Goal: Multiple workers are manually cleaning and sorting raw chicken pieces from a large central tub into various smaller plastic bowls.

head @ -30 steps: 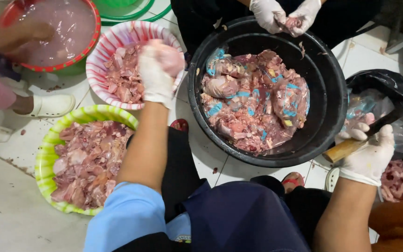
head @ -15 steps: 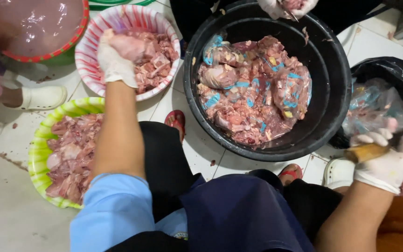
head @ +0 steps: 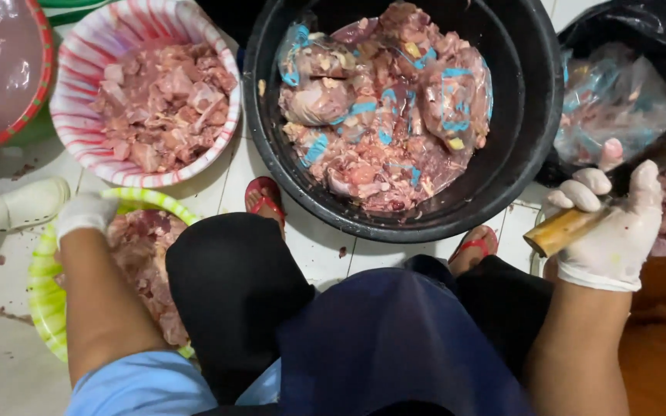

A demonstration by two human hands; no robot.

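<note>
Gripping a wooden-handled knife (head: 580, 219) in the gloved right hand (head: 607, 231) at three o'clock, fingers curled tight around the handle. Resting the gloved left hand (head: 82, 214) at nine o'clock on the green-rimmed basket (head: 40, 289) of meat pieces, whether clenched or spread being unclear. Sitting behind a black tub (head: 529, 115) of bagged meat at twelve o'clock, with a red-striped basket (head: 79, 69) at eleven.

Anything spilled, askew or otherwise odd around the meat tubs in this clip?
Only small things. Reddish smears and meat scraps dot the white tile floor beside the black tub. The right hand holds a knife in mid-air. The left hand rests at the green basket. Nothing tipped over.
</note>
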